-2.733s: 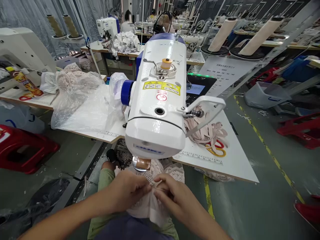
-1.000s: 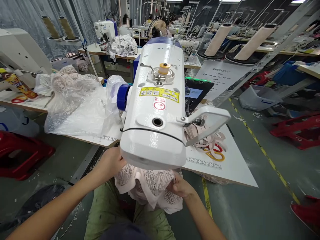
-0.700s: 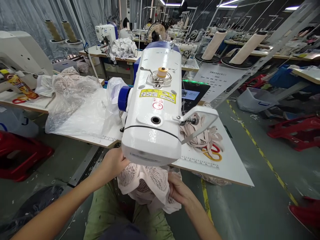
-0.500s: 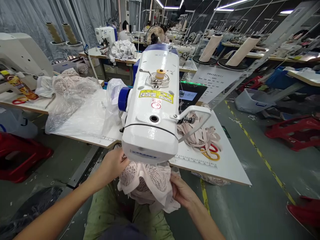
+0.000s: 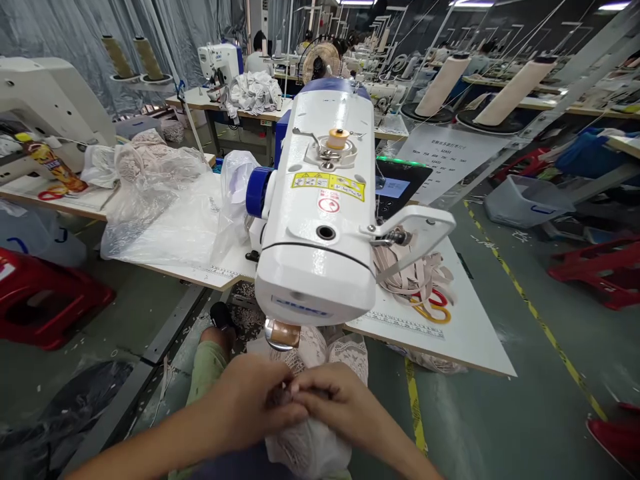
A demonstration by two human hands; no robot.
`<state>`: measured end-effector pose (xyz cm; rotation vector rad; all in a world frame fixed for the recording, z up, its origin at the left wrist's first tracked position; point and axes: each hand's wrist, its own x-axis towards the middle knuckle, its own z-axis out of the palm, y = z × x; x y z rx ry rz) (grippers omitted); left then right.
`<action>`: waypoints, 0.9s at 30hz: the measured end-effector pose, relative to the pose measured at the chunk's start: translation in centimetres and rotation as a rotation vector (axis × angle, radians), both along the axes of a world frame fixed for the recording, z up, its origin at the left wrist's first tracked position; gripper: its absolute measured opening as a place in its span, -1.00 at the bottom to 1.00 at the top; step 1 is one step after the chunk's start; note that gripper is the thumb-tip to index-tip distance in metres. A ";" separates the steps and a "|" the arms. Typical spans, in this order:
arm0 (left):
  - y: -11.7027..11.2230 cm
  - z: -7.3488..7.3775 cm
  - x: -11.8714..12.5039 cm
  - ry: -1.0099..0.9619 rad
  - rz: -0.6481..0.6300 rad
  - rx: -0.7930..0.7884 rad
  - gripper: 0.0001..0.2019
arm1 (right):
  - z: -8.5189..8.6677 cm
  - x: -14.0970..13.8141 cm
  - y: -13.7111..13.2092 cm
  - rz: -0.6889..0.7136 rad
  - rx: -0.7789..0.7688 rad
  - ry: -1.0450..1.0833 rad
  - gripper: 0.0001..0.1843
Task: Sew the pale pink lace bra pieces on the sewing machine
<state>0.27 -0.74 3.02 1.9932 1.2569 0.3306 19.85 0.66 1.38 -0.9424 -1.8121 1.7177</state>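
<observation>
A pale beige lace bra [image 5: 310, 447] hangs over my lap, in front of the head of a white sewing machine [image 5: 320, 267]. My left hand [image 5: 255, 400] pinches part of it from the left. Close against those fingertips, my right hand [image 5: 333, 400] grips the same fabric between thumb and fingers. The exact piece between the fingertips is hidden. More of the lace [image 5: 350, 353] shows beyond my hands, below the machine head. A metal-and-brown part [image 5: 283, 335] sticks out under the machine's front.
Beige straps [image 5: 415, 273] and red-and-yellow-handled scissors [image 5: 433, 308] lie on the tabletop at right. Clear plastic bags [image 5: 165, 220] cover the left side, near a drink bottle [image 5: 50, 162]. Red stools [image 5: 45, 300] stand on the floor. Thread cones [image 5: 443, 87] rise at the back right.
Both hands have come together, lower and nearer to me, bringing the bra out from the machine. Its shape is now more bunched. The view has shifted slightly left.
</observation>
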 end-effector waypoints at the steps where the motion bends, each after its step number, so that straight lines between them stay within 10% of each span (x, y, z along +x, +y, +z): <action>1: 0.6 -0.3 -0.5 -0.019 0.061 -0.097 -0.76 | -0.3 0.0 0.6 -0.064 0.019 -0.036 -0.74; 10: 5.1 -3.3 -2.2 -0.172 0.453 0.182 -0.86 | -2.4 -0.6 5.0 -0.324 0.053 -0.143 -0.64; 27: 7.1 -4.5 -2.7 -0.141 0.469 0.263 -0.85 | -2.9 -0.6 6.2 -0.364 0.092 -0.176 -0.62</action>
